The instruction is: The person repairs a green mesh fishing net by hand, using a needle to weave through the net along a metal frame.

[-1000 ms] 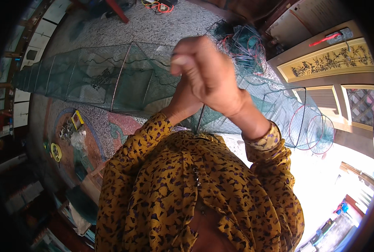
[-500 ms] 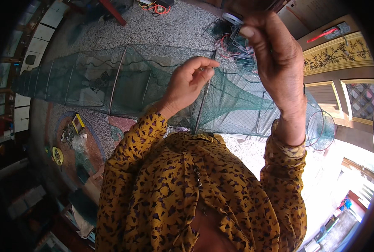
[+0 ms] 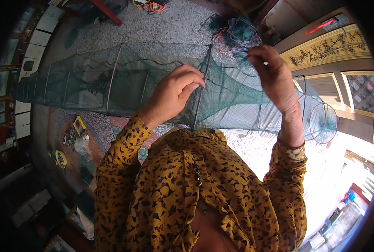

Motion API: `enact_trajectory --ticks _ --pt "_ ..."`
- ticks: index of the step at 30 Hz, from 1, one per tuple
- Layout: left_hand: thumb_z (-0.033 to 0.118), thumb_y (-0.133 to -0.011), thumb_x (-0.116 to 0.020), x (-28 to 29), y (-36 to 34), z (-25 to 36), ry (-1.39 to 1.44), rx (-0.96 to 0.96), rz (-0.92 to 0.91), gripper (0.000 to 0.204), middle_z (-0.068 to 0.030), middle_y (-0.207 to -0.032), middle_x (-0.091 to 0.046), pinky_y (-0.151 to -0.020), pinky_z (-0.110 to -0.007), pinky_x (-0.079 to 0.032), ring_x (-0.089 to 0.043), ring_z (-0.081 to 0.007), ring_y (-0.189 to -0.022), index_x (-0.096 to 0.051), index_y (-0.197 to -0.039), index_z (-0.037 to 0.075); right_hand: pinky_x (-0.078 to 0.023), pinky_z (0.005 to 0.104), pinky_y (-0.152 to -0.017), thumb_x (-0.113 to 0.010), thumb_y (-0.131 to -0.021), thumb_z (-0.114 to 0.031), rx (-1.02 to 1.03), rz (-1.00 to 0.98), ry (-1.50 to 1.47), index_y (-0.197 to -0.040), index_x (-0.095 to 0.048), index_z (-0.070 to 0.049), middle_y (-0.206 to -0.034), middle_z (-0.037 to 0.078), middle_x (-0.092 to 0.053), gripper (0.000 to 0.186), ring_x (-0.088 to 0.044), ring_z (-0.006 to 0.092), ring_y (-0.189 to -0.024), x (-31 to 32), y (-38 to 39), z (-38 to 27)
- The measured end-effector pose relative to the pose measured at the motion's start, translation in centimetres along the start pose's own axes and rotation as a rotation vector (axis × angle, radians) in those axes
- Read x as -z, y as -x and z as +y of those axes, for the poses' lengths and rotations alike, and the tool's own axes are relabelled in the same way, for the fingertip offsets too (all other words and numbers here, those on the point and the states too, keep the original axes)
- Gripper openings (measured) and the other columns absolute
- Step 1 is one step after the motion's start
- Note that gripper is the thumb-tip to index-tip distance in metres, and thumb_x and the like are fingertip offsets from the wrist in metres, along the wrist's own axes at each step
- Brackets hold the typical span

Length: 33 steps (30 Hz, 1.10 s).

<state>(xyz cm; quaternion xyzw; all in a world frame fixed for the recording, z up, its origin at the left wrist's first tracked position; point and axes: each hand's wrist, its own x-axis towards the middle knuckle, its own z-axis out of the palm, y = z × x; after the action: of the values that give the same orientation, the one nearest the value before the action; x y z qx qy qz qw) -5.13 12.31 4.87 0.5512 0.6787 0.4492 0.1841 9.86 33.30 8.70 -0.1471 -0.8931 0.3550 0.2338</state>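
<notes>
A long green mesh net trap (image 3: 237, 90) with thin rectangular metal frames stretches across the view in front of me. My left hand (image 3: 168, 94) is pinched, its thumb and forefinger meeting at an upright frame rod (image 3: 199, 98) in the middle of the net. Whether they grip the mesh, the rod or a thread I cannot make out. My right hand (image 3: 275, 80) is raised above the right part of the net, with its fingers bent together. A small bright spot shows at its fingers; what they hold is too small to name.
Folded frames with dark netting (image 3: 239, 38) lie on the speckled floor beyond. A red post (image 3: 107, 12) and orange cords (image 3: 155, 7) are at the far side. At lower left are a yellow box (image 3: 80, 125) and a yellow round item (image 3: 61, 159). Wooden panels (image 3: 330, 46) stand right.
My right hand has come down and turned; the pale, shiny object seen by its fingers before no longer shows. My left hand has shifted slightly left and down, to the frame rod.
</notes>
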Motion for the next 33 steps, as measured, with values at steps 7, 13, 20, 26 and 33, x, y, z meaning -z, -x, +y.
enact_trajectory --ticks 7,13,20,26,33 --pt "0.001 -0.088 -0.053 -0.5 0.4 0.2 0.007 -0.031 0.04 0.006 -0.0143 -0.106 -0.058 -0.076 -0.033 -0.049 -0.06 -0.0292 -0.094 -0.058 -0.092 0.001 -0.05 0.032 -0.069 -0.065 -0.079 -0.01 0.099 -0.097 0.458 -0.085 -0.067 -0.015 -0.086 0.002 -0.06 0.008 -0.058 0.0224 -0.085 -3.4 1.0 -1.4" --pt "0.002 -0.093 -0.049 -1.4 0.6 -1.1 0.343 0.268 0.019 0.008 -0.0079 -0.111 -0.059 -0.067 -0.022 -0.047 -0.056 -0.0083 -0.071 -0.056 -0.095 -0.001 -0.049 0.0327 -0.07 -0.066 -0.078 -0.007 0.123 -0.102 0.4 -0.084 -0.068 -0.014 -0.084 0.002 -0.06 0.009 -0.057 0.0234 -0.083 -4.8 0.7 -1.2" --pt "0.0 -0.091 -0.052 -1.9 0.4 -2.5 0.652 0.372 0.021 0.006 -0.0065 -0.098 -0.062 -0.067 -0.023 -0.049 -0.057 -0.0088 -0.072 -0.056 -0.094 -0.002 -0.049 0.0376 -0.07 -0.068 -0.076 -0.005 -0.032 0.127 -0.087 -0.094 -0.062 -0.006 -0.082 0.011 -0.058 0.019 -0.058 0.0309 -0.08 -9.3 1.3 -0.4" --pt "0.003 -0.093 -0.053 -1.9 1.1 -2.7 0.623 0.377 0.039 0.009 -0.0032 -0.089 -0.059 -0.069 -0.024 -0.049 -0.056 -0.0091 -0.077 -0.057 -0.099 -0.001 -0.05 0.0352 -0.069 -0.07 -0.072 -0.017 0.128 -0.127 0.225 -0.089 -0.066 -0.009 -0.088 0.008 -0.058 0.019 -0.058 0.0289 -0.082 -9.5 -1.0 -1.9" --pt "0.003 -0.089 -0.055 -1.5 1.0 -2.4 0.269 0.281 0.039 0.014 -0.0086 -0.094 -0.06 -0.067 -0.032 -0.05 -0.06 -0.0177 -0.078 -0.054 -0.101 -0.003 -0.047 0.0358 -0.078 -0.074 -0.072 -0.025 0.235 -0.167 0.278 -0.087 -0.063 -0.012 -0.09 0.002 -0.062 0.023 -0.057 0.0196 -0.09 -11.5 -3.8 -6.3"
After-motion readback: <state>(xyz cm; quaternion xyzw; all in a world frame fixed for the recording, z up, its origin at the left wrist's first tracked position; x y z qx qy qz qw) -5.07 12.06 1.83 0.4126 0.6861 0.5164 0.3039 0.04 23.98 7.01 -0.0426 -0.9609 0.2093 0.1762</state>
